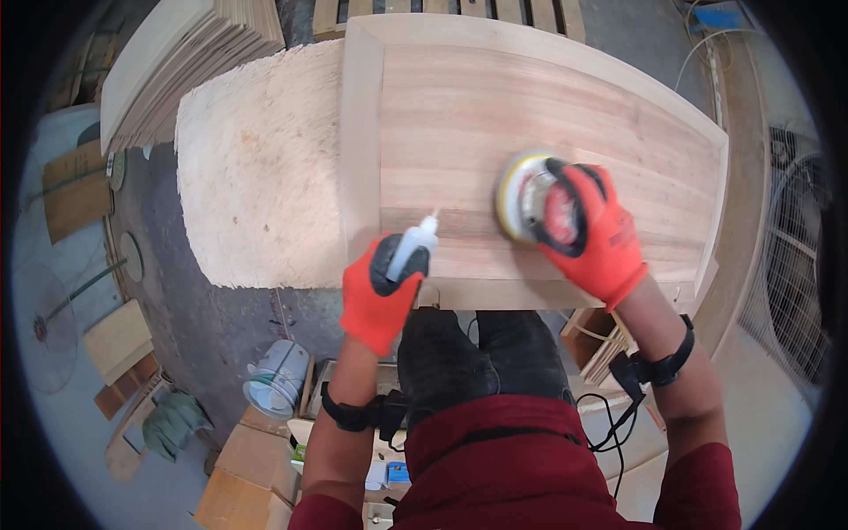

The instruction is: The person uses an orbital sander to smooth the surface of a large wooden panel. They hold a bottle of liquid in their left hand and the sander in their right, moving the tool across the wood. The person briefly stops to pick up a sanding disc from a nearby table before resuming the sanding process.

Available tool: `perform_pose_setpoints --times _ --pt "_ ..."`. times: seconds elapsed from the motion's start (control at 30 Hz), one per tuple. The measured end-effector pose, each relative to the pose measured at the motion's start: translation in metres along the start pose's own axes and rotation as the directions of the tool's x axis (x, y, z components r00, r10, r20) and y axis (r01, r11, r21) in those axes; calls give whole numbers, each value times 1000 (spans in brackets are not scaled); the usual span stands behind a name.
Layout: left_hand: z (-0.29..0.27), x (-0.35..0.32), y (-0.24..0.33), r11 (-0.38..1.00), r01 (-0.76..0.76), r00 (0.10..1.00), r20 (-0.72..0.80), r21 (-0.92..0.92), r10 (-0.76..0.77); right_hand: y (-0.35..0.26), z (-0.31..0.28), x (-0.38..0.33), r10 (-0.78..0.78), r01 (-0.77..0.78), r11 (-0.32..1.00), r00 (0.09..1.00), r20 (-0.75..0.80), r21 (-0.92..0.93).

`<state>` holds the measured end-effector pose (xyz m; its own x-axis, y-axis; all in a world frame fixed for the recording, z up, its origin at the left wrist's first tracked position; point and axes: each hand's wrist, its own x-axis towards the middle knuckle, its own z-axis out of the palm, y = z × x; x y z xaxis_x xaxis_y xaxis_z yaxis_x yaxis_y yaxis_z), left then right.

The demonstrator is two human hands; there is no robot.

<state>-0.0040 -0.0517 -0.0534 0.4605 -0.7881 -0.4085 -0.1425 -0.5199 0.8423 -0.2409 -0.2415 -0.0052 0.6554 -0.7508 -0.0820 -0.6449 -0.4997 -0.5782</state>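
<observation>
A framed wooden panel [477, 106] with pale borders lies flat before me. My right hand [608, 237], in a red and black work glove, is closed around the top of a round orbital sander [523, 199]. The sander's disc rests on the panel's middle and looks slightly blurred. My left hand [375, 296], gloved alike, grips a small white squeeze bottle [415, 243] over the panel's near left corner. The bottle's thin nozzle points up and away from me, and I cannot tell whether anything comes out of it.
A rough, pale fibrous sheet [261, 168] lies left of the panel and meets its edge. Beyond it stands a stack of thin boards [190, 66]. Wooden slats [477, 7] show at the far side. A bucket [278, 375] and a cardboard box [252, 473] sit lower left; a wire-mesh guard [782, 265] is at right.
</observation>
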Motion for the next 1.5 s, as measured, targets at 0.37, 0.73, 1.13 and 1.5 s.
perform_pose_setpoints --times 0.37,0.73,1.13,1.5 --pt "-80 27 -28 873 94 947 -227 -478 -226 -43 30 26 67 -46 978 993 96 -205" --pt "-89 42 -44 864 70 963 -192 -499 -189 -15 11 95 118 -137 957 989 -88 -255" --pt "-96 46 -53 820 133 968 -104 -557 -228 -31 40 -25 -262 308 935 934 244 -176" --pt "-97 44 -52 822 128 967 -113 -556 -227 -19 16 81 -79 92 970 995 69 -225"
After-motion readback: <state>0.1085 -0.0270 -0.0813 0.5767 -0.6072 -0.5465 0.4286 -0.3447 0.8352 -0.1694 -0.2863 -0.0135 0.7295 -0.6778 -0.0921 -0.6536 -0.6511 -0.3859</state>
